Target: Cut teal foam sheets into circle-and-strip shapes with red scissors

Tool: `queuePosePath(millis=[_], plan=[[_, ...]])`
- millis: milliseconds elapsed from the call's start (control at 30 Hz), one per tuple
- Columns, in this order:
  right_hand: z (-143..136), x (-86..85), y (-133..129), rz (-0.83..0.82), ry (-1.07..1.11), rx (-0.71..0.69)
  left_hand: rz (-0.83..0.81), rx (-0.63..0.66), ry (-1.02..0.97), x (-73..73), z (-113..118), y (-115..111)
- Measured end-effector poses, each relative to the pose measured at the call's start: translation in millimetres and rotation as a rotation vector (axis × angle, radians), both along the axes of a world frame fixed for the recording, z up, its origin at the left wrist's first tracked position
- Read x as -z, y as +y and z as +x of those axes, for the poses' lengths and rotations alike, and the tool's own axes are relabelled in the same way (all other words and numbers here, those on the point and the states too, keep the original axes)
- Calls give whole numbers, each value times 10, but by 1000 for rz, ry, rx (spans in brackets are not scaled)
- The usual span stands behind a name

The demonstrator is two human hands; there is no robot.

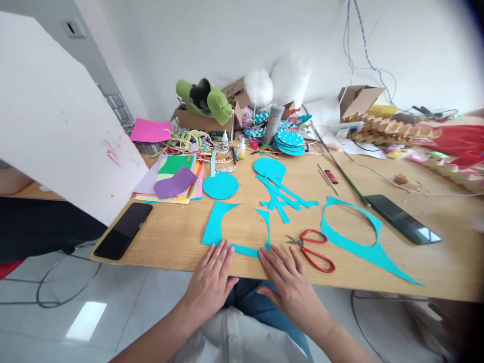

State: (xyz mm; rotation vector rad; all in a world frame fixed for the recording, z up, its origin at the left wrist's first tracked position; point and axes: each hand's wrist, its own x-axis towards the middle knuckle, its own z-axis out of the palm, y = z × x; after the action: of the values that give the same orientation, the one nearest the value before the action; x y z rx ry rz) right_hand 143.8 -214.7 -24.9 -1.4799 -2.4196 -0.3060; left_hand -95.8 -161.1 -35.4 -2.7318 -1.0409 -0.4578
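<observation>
Pale wood table (177, 222) here, pretty busy. Right at the near edge, my left hand (215, 275) lies palm down, fingers straight and close together, tips on the bottom strip of a blue paper scrap (213, 227) with a big round cutout. My right hand (285, 275) is flat too, fingers a bit apart, tips at the scrap's lower right corner. Just right of that hand, red-handled scissors (302, 242) lie flat, then another cut blue sheet (350, 240). One phone (123, 231) sits well off to the left. Past the scrap there's a blue circle (221, 186), crossed blue strips (283, 212) and some colored paper (174, 183). Farther back: a cardboard box (196, 121), then a white wall (227, 35).
</observation>
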Motion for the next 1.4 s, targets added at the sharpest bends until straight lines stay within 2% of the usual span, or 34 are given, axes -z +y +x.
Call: queuePosePath(millis=[333, 433, 533, 633, 767, 867, 933, 1033, 1100, 1233, 1400], plan=[[-25, 106, -2, 116, 123, -67, -186, 29, -111, -111, -48, -21], [-73, 109, -50, 151, 237, -101, -239, 44, -127, -171, -72, -66], [-123, 59, -81, 111, 404, -95, -258, 36, -218, -221, -104, -52], [-136, -57, -7, 25, 583, -26, -276, -31, -445, -239, -166, 57], [-84, -293, 265, -35, 809, 91, -354, -229, -938, -287, -256, 270], [-33, -492, 482, -71, 896, 101, -526, -408, -1241, -395, -281, 415], [-12, -601, 588, -107, 919, 89, -723, -459, -1363, -495, -270, 491], [2, -694, 686, -139, 917, 69, -1049, -428, -1451, -647, -215, 570], [7, -711, 721, -147, 908, 51, -1177, -395, -1462, -727, -167, 607], [31, -689, 750, -221, 957, 53, -1276, -334, -1520, -797, -90, 670], [74, -691, 784, -265, 1115, 83, -1361, -189, -1577, -778, -37, 718]])
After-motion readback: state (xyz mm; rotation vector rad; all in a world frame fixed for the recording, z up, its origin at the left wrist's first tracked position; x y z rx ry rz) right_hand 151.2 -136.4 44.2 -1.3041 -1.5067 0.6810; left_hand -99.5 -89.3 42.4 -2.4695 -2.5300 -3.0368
